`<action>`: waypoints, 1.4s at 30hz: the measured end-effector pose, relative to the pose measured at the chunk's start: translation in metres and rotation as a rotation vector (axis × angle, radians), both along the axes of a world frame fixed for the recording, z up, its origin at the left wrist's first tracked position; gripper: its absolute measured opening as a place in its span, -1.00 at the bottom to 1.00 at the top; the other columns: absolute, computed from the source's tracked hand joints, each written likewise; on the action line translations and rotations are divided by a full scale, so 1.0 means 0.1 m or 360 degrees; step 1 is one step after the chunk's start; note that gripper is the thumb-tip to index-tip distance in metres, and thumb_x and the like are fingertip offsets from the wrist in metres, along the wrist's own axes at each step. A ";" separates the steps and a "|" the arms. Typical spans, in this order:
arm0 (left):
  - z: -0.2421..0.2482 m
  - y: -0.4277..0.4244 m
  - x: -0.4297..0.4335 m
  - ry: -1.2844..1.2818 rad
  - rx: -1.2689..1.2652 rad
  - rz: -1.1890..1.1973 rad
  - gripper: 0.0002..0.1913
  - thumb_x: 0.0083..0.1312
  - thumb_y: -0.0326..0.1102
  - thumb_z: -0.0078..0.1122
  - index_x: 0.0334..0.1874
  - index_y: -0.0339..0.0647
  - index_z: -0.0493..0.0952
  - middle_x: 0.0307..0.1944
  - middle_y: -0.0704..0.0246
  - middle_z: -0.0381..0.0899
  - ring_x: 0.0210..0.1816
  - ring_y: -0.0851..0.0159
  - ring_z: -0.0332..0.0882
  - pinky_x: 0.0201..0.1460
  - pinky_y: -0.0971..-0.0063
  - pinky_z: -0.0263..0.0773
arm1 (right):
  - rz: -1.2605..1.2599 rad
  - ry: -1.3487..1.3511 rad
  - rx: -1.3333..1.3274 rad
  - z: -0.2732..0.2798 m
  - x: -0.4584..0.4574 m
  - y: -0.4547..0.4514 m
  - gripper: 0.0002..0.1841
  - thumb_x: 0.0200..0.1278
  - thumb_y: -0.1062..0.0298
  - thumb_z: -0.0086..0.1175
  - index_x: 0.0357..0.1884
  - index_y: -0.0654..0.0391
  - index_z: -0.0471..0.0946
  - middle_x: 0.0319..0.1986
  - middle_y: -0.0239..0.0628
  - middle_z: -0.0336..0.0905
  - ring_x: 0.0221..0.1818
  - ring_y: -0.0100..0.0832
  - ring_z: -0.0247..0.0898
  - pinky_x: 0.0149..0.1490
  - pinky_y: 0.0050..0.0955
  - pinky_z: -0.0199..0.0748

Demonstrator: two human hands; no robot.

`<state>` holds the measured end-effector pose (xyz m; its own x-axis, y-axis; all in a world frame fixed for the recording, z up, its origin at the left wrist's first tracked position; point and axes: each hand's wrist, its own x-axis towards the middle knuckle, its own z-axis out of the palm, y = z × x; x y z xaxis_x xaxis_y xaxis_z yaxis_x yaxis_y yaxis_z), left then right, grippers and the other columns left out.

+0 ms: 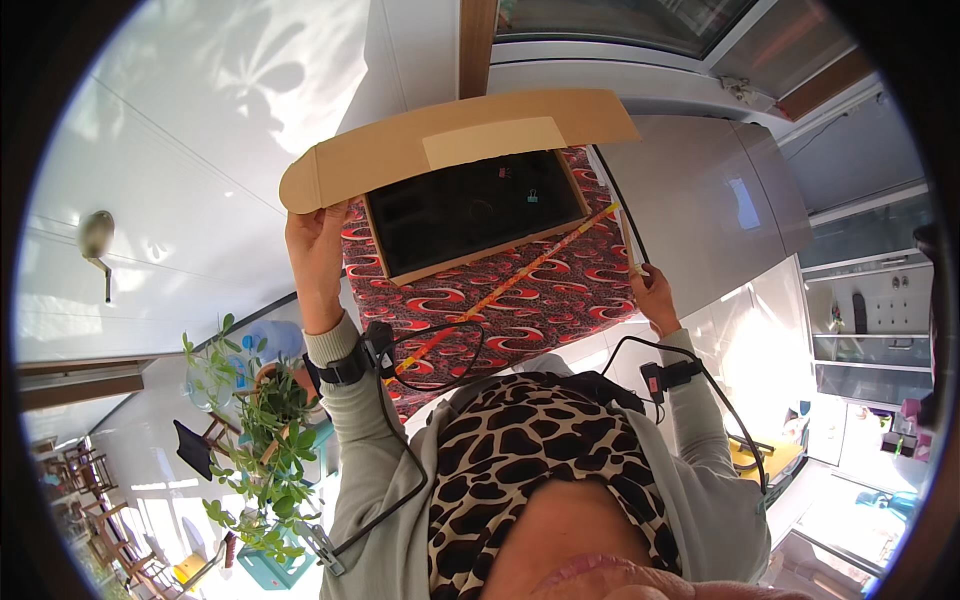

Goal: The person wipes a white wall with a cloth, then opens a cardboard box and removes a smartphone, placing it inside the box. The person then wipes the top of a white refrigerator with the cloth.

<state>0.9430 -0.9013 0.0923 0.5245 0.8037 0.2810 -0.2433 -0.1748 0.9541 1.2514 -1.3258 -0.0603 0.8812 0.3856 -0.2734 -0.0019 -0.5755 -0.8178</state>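
My left hand [313, 251] pinches the left end of a long brown cardboard lid [375, 165], which bears a paler rectangular patch. Below the lid a shallow cardboard box [480, 247] lies at a slant; whether the two are joined is hidden. Its black inside [457, 217] holds a pink binder clip [503, 172] and a teal binder clip [532, 196]. At the cloth's right edge, my right hand [656, 296] has its fingers closed on a thin pale object [639, 271], too small to identify. A yellow-orange strip [517, 274] runs diagonally across the patterned cloth [450, 300].
Black cables [626, 210] run by both arms, from wrist straps [341, 371]. A grey glossy cabinet [682, 202] stands at right, a white wall [187, 187] at left. Potted plants [281, 450], a water jug [274, 339] and a teal stool [274, 566] are at lower left.
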 end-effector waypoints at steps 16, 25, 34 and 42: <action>0.14 0.00 0.07 -0.0112 -0.0129 -0.0024 -0.73 0.52 -0.36 0.24 0.16 -0.34 0.54 -0.05 0.34 0.72 -0.06 0.41 0.66 0.00 0.56 0.53 | 0.0804 0.1106 0.0890 1.21 -0.54 1.47 -0.30 0.56 -0.14 0.03 0.36 0.36 0.34 0.09 -0.06 0.56 0.06 -0.26 0.60 0.12 -0.19 0.68; 0.12 0.02 0.05 -0.0005 -0.0050 0.0016 -0.72 0.51 -0.29 0.27 0.12 -0.33 0.55 -0.08 0.35 0.73 -0.08 0.42 0.67 -0.07 0.57 0.50 | 0.0917 0.1729 0.0968 0.76 -0.93 3.33 -0.24 0.46 -0.30 0.08 0.30 0.25 0.33 0.02 0.00 0.55 -0.01 -0.14 0.57 0.03 -0.09 0.63; 0.06 0.00 0.05 -0.0008 -0.0082 -0.0015 -0.61 0.51 -0.29 0.26 0.25 -0.38 0.47 0.04 0.30 0.70 0.00 0.36 0.69 0.05 0.50 0.54 | 0.0574 0.2079 0.1400 0.48 -1.12 3.81 -0.23 0.52 -0.35 -0.10 0.35 0.23 0.26 0.12 -0.01 0.46 0.11 -0.06 0.53 0.04 -0.09 0.68; 0.04 -0.05 0.03 -0.0015 -0.0134 0.0058 -0.74 0.47 -0.41 0.27 0.12 -0.37 0.52 -0.06 0.34 0.72 -0.05 0.41 0.69 -0.04 0.56 0.53 | 0.0892 0.1389 0.0742 0.53 -1.08 3.61 -0.31 0.64 -0.17 -0.21 0.33 0.39 0.24 0.10 -0.06 0.41 0.06 -0.17 0.58 0.12 -0.21 0.76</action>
